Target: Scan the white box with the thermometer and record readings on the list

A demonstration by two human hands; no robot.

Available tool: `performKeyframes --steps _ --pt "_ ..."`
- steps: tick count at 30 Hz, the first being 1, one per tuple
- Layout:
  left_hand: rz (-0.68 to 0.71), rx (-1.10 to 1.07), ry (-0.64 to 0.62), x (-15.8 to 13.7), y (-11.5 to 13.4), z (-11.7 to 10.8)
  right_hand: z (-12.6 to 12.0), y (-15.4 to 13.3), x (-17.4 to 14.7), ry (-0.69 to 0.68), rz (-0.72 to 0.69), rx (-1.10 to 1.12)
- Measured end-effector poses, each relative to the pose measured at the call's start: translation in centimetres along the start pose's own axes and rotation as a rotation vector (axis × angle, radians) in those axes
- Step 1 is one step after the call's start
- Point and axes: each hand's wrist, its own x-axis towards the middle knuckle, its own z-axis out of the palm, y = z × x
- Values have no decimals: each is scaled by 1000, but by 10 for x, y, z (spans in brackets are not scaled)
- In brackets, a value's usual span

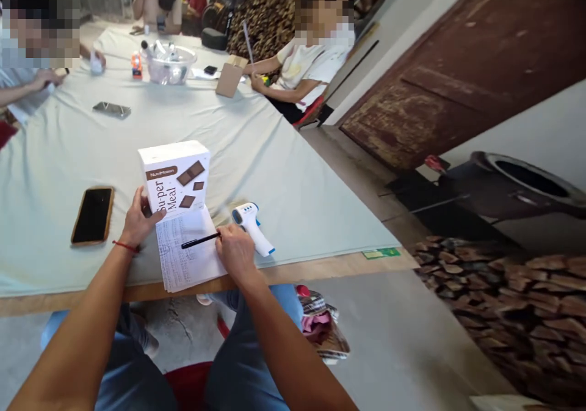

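Pale cloth (256, 167) covers the table (315, 269); firewood (508, 301) is stacked at right. The box (176, 182) stands at the papers' (190, 264) far edge, gripped by the left hand (138, 218), front facing the table's near edge (lettering sideways). The right hand (237, 252) pinches the pen (199, 241), long axis crosswise over the papers. The box is white, brown-printed; the pen, black.

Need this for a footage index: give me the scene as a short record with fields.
Left hand: grips the lower left side of the upright white box printed "Su-per Meal"
Right hand: holds the black pen over the papers
Papers: covered in handwriting at left, near the table edge
Beside right hand: thermometer gun, white and blue
Left of box: phone, screen dark
Surface: pale cloth
Farther back: clear tub holding several items
Others: people seated around the table
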Motion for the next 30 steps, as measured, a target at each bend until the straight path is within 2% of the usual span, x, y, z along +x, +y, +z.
performKeyframes --steps 3,6,9,11,13,15,20,23,26,28,30 --pt "-22 -21 21 3 0 -3 1 -7 4 -5 -1 -3" --pt "-19 -24 79 4 0 -5 0 4 1 133 23 51" --pt "-12 14 114 4 0 -6 -3 30 -3 266 186 19" --pt "-2 21 111 4 0 -6 -5 48 -2 196 284 -23" --pt "1 8 100 4 -1 -6 -6 59 1 79 301 -39" --pt "-3 -2 97 4 -1 -6 -6 62 4 24 288 -32" --pt "-18 -1 102 3 -1 -6 1 59 4 112 295 42" --pt "-25 -2 106 3 0 -6 7 58 1 230 298 264" --pt "-32 4 106 2 2 -6 7 48 -2 337 278 745" --pt "-30 4 105 1 3 -6 2 31 -4 297 205 1116" --pt "-24 2 111 1 4 -6 -6 10 -3 155 123 1374"
